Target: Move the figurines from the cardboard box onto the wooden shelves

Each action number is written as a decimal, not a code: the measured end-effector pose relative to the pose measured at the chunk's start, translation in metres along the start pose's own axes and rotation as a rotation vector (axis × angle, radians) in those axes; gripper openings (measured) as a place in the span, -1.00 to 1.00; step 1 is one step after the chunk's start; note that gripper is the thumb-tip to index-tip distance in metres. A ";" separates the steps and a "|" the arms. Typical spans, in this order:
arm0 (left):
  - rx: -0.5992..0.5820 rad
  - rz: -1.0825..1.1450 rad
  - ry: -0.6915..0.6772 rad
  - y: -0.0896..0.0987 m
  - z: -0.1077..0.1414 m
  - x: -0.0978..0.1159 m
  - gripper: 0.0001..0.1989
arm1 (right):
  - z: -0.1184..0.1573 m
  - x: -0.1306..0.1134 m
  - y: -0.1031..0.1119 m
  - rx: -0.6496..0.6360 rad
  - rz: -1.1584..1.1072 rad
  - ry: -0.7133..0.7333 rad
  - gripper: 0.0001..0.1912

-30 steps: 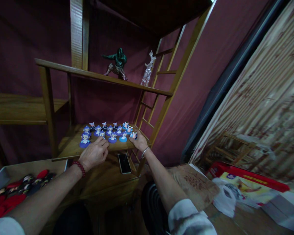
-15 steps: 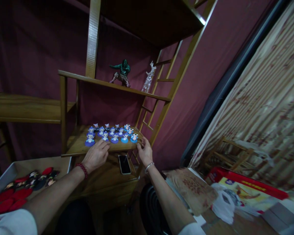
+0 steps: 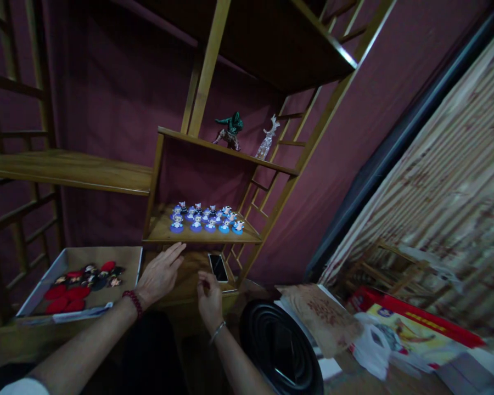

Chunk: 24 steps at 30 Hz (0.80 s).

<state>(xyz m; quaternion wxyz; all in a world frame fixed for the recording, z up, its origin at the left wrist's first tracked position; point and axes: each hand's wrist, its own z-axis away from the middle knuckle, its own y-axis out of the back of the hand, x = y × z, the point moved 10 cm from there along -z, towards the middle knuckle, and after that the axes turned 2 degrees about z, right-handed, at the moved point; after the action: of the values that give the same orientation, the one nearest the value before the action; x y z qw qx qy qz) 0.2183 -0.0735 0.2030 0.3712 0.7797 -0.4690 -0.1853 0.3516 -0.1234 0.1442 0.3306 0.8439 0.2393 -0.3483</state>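
Observation:
Rows of small figurines (image 3: 196, 223) on purple and blue round bases stand on a low wooden shelf board (image 3: 160, 235). My left hand (image 3: 160, 277), a red bead bracelet at its wrist, is in front of and below that board. Its fingers are stretched out, and it holds nothing. To its right is my right hand (image 3: 210, 302), with a silver bangle. Its fingers are loosely curled in, and nothing shows in them. A phone (image 3: 218, 267) lies on the lower wooden surface just beyond my right hand.
An open box (image 3: 127, 269) with several red and black figurines (image 3: 72, 293) stands at the left. A green-hooded figure (image 3: 231, 129) and a clear statuette (image 3: 267, 141) are on the upper shelf. A round black object (image 3: 278, 351), a white plastic bag (image 3: 370, 345) and a red box (image 3: 428, 315) are at the right.
Both hands have drawn back from the figurines, the right one moving left and down. The view has turned left, showing more of the box and the black round object.

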 end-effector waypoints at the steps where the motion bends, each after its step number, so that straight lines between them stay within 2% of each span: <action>1: -0.009 0.003 0.019 0.001 0.003 -0.003 -0.60 | 0.006 -0.005 -0.013 -0.022 0.003 0.006 -0.72; 6: -0.052 0.010 0.124 0.008 0.021 -0.021 -0.65 | 0.023 -0.031 -0.066 -0.146 0.010 -0.010 -0.70; 12: -0.133 0.016 0.212 0.011 0.055 -0.034 -0.67 | 0.040 -0.048 -0.108 -0.228 -0.014 -0.060 -0.72; 16: -0.188 0.048 0.282 0.005 0.081 -0.048 -0.69 | 0.051 -0.055 -0.132 -0.261 -0.001 -0.069 -0.74; 24: -0.281 0.159 0.478 -0.014 0.130 -0.092 -0.69 | 0.067 -0.057 -0.184 -0.370 0.113 -0.089 -0.76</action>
<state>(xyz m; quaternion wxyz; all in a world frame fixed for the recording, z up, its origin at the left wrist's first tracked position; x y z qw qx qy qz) 0.0989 -0.0424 0.1023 0.5889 0.7030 -0.3977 -0.0298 0.1694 -0.0595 0.0786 0.5095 0.7645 0.2366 -0.3161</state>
